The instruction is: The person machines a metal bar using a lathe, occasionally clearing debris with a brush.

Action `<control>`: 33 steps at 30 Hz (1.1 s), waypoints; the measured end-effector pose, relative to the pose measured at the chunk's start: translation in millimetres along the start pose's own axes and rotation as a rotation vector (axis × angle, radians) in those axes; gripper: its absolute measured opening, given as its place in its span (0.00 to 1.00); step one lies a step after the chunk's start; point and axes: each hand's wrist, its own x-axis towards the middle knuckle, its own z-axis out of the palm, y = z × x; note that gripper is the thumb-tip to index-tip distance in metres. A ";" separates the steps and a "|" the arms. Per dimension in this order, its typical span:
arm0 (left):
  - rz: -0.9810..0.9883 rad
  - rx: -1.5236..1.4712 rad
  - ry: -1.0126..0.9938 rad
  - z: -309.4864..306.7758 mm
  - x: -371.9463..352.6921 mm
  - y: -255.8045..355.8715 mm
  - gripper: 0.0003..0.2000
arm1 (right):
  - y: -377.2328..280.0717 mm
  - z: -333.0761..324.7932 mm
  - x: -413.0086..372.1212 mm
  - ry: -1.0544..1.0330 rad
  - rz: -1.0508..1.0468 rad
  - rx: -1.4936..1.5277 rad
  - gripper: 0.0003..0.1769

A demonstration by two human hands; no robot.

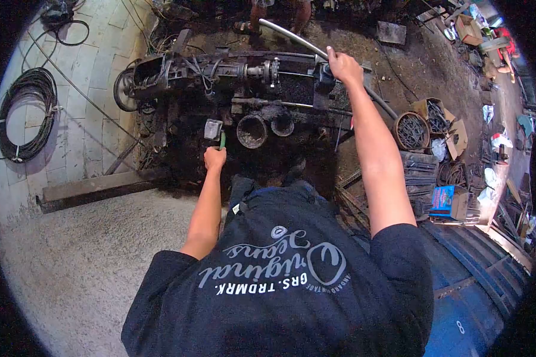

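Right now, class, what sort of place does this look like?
Probably a mechanical workshop: there's grimy machinery, a hammer-like tool in the left hand, and a dark coil.

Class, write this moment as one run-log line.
left hand: holds hammer | right hand: grips metal pipe | ahead: greasy machine assembly | floor, left: black coil

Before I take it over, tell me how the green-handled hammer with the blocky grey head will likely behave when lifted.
The green-handled hammer with the blocky grey head probably feels top-heavy, its thick head looking metallic. It may tip head-first in a loose grip, since the bulk sits at one end.
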 end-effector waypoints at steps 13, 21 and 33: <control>-0.009 0.025 -0.039 0.0 1.4 0.6 0.20 | 17.4 -9.0 -2.4 0.009 0.052 0.041 0.41; -0.061 0.207 -0.249 25.1 56.8 -19.4 0.17 | 47.4 -8.9 -9.3 -0.017 0.082 0.021 0.40; 0.047 0.101 -0.204 87.2 52.4 -65.4 0.22 | 44.3 -7.5 -12.2 0.022 0.162 -0.063 0.41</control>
